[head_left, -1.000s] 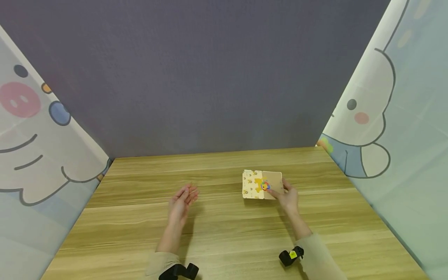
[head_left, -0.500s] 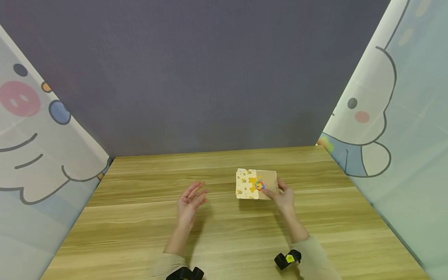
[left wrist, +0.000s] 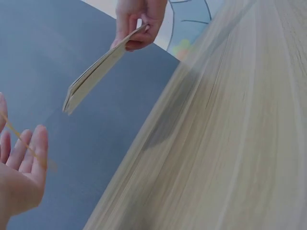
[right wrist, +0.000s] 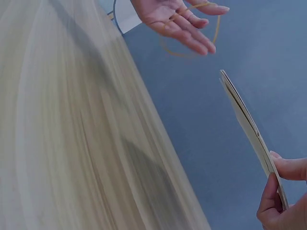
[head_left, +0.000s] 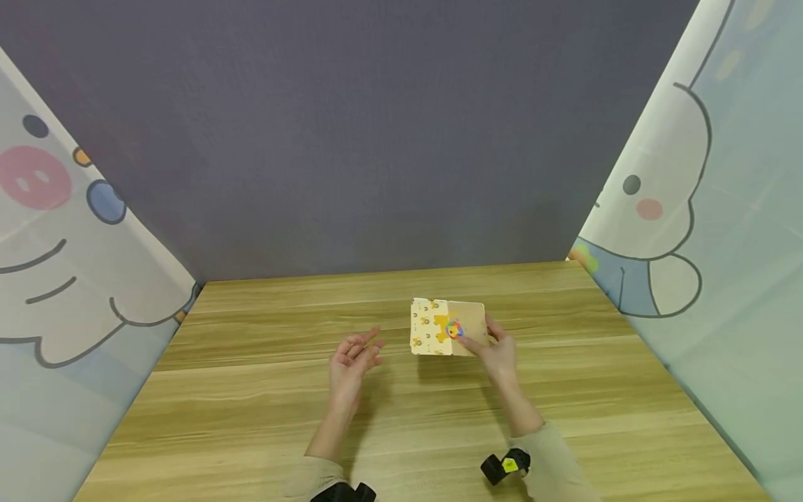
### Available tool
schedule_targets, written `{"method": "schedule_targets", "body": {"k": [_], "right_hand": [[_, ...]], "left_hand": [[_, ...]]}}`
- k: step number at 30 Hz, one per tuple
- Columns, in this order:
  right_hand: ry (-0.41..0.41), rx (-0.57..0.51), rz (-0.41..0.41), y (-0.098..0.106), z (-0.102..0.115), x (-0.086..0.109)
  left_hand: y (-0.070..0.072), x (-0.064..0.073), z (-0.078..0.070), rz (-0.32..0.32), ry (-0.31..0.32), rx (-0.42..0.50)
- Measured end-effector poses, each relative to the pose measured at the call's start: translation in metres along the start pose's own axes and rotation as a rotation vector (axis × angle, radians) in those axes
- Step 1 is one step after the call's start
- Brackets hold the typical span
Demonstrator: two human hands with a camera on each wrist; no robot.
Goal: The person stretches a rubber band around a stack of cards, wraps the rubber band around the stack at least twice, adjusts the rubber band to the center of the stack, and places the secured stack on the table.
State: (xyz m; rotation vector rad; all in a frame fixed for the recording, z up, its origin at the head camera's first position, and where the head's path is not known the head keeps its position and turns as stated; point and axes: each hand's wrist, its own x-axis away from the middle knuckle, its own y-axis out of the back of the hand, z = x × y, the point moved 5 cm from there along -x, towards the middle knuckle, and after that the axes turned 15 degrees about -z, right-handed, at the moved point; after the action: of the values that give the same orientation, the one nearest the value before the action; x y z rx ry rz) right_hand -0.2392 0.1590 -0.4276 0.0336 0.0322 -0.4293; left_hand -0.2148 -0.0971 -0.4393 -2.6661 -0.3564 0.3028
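Note:
My right hand (head_left: 500, 357) pinches a thin stack of bear-print cards (head_left: 429, 336) by its right side, thumb on top and fingers beneath. The stack has rounded corners, a cream half with yellow bears and a plain brown half. Seen edge-on in the right wrist view, the stack (right wrist: 245, 115) shows several thin layers, held above the table. To its left, my left hand (head_left: 348, 362) is raised palm up with fingers extended. A thin yellow rubber band (right wrist: 217, 29) hangs looped over those fingers, apart from the stack.
A wood-grain table (head_left: 251, 418) lies under both hands, which cast shadows on it. Behind it rises a dark grey panel (head_left: 389, 139). Cartoon-print curtains flank it, a pig curtain (head_left: 50, 279) at left and another curtain (head_left: 740, 293) at right.
Both hands have drawn closer together: the left moved right, its fingers spreading from a bunched pose, while the right carried the stack of cards left.

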Motion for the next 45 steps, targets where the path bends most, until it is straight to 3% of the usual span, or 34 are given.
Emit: {"method": "schedule_targets", "body": {"k": [7, 8, 11, 14, 15, 20, 28, 39, 45], "right_hand": [[-0.01, -0.009, 0.0, -0.006, 0.009, 0.003], [-0.012, -0.011, 0.002, -0.007, 0.01, 0.004], [-0.01, -0.02, -0.001, -0.01, 0.013, 0.006], [-0.005, -0.042, 0.004, -0.013, 0.014, 0.007], [-0.001, -0.05, 0.006, -0.014, 0.015, 0.007], [-0.007, -0.085, 0.005, -0.018, 0.013, 0.009], [0.027, -0.123, -0.047, -0.022, 0.01, 0.012], [-0.005, -0.086, -0.032, -0.029, 0.011, 0.019], [0.02, -0.123, 0.011, -0.031, 0.012, 0.024]], "left_hand": [[-0.005, 0.003, 0.0, -0.028, -0.057, -0.12], [-0.003, 0.0, 0.007, -0.017, -0.086, -0.092], [-0.003, 0.0, 0.01, -0.041, -0.109, -0.097], [-0.005, 0.002, 0.011, -0.075, -0.066, -0.06], [-0.009, 0.006, 0.004, -0.099, -0.029, -0.075], [-0.018, 0.01, 0.005, -0.128, 0.056, 0.07], [-0.027, 0.014, 0.012, -0.19, 0.101, 0.252], [-0.034, 0.014, 0.018, -0.233, 0.144, 0.294], [-0.037, 0.012, 0.017, -0.271, 0.17, 0.266]]}}
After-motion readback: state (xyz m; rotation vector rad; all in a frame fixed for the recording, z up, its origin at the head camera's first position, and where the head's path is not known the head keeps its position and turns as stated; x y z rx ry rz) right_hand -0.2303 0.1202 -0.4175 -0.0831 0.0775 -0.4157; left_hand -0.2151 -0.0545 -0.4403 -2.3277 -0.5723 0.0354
